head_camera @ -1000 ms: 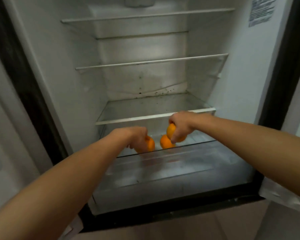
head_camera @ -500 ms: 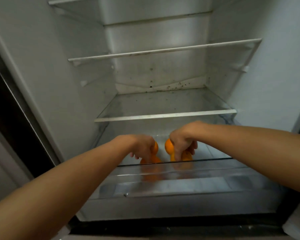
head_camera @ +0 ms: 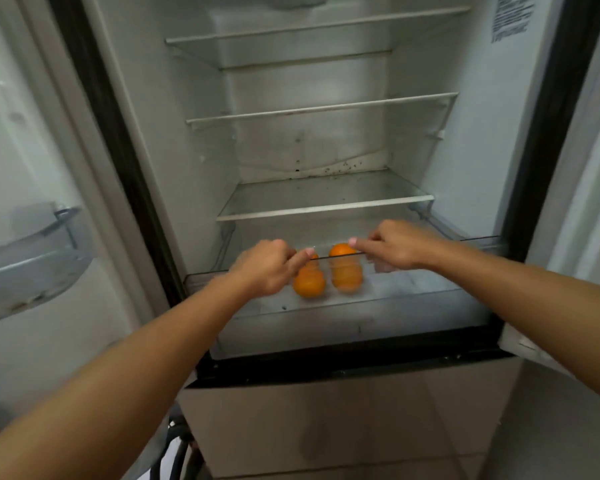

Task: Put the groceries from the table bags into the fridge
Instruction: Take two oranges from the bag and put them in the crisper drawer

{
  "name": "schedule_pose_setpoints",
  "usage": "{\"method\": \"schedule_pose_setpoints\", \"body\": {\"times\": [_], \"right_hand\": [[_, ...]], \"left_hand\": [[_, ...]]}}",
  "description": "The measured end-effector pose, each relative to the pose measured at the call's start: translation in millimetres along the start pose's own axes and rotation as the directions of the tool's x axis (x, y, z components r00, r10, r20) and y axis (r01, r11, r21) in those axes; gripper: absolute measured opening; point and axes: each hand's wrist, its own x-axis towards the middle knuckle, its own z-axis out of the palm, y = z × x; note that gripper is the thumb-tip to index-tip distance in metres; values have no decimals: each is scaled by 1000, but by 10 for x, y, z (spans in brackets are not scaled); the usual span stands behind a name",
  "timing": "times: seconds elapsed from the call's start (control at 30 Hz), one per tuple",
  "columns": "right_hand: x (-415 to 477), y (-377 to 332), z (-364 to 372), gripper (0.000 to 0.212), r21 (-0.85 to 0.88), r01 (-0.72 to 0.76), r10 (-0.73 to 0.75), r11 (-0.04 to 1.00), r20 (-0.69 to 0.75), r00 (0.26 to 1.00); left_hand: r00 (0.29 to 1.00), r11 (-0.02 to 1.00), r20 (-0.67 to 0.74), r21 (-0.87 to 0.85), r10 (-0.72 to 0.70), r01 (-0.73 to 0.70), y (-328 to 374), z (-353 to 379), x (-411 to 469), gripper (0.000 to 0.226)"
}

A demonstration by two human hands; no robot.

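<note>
The fridge stands open, and a clear crisper drawer (head_camera: 430, 292) sits pulled out at its bottom. Oranges lie inside the drawer: one (head_camera: 309, 285) just right of my left hand, another (head_camera: 347, 278) beside it, seen through the clear front wall. An orange top (head_camera: 342, 249) shows above the rim. My left hand (head_camera: 265, 266) and my right hand (head_camera: 397, 247) both close over the drawer's front rim, with an orange-wide gap between them. The right fingers show blurred through the plastic.
Three bare glass shelves (head_camera: 323, 211) stack above the drawer. The open door with a bin (head_camera: 32, 261) is on the left. A closed lower compartment front (head_camera: 343, 427) is below, with dark cables (head_camera: 179, 452) at its left foot.
Both hands have let go of the oranges and come up onto the drawer's front rim. The oranges now rest in the drawer. My view has pulled back from the fridge.
</note>
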Motion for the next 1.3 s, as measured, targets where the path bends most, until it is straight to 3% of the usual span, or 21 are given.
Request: {"method": "schedule_pose_setpoints", "body": {"times": [0.1, 0.23, 0.37, 0.5, 0.63, 0.8, 1.1, 1.3], "right_hand": [[-285, -27, 134, 71, -162, 38, -72, 986, -214, 974], [-367, -40, 256, 65, -326, -4, -127, 945, -379, 917], [-176, -19, 309, 63, -365, -22, -156, 931, -450, 879], [118, 77, 300, 65, -374, -43, -151, 926, -475, 867], [431, 207, 399, 66, -392, -4, -246, 920, -585, 773], [794, 352, 457, 72, -392, 104, -318, 914, -531, 786], [1353, 452, 547, 92, -299, 56, -190, 953, -440, 878], [1582, 507, 597, 81, -317, 83, -229, 945, -458, 859]], "left_hand": [[975, 964, -187, 259, 117, -66, -47, 114, -225, 57], [944, 907, -239, 405, 227, -115, -102, 231, -252, 55], [913, 870, -293, 480, 285, -118, -238, 237, -103, 68], [915, 872, -324, 487, 241, -57, -273, 258, 142, 67], [881, 876, -422, 482, 214, 18, -402, 386, 429, 65], [873, 893, -451, 448, 186, 41, -544, 467, 791, 65], [896, 938, -440, 333, 63, 97, -754, 645, 1338, 75], [863, 939, -499, 329, 86, 97, -855, 716, 1527, 72]]}}
